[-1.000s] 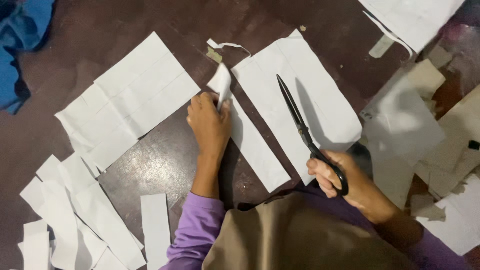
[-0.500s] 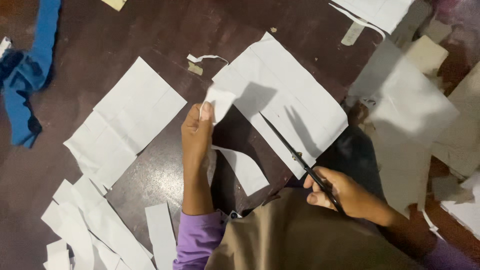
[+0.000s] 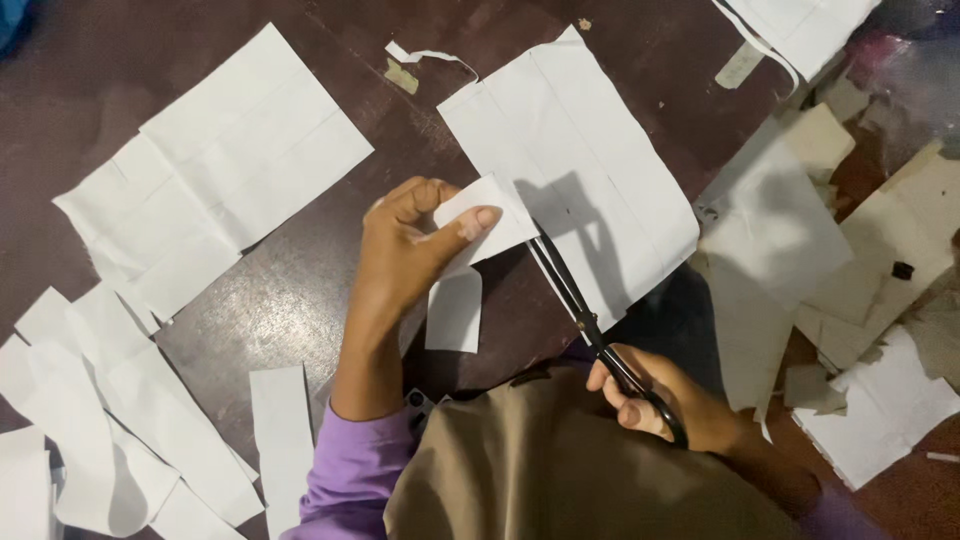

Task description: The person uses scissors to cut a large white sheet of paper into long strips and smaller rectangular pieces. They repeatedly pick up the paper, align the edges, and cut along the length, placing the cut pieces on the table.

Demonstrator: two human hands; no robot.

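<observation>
Head view. The left hand (image 3: 400,250) pinches a white cut fabric strip (image 3: 470,255) between thumb and fingers, lifting it off the dark brown table (image 3: 300,300), apparently to keep it taut for the blades. The right hand (image 3: 665,400) has its fingers closed through the loops of black-handled scissors (image 3: 585,320), whose tips meet the strip's edge just right of the left grip. A large white fabric panel (image 3: 590,170) lies flat behind; a similar white fabric sheet (image 3: 220,170) lies left.
</observation>
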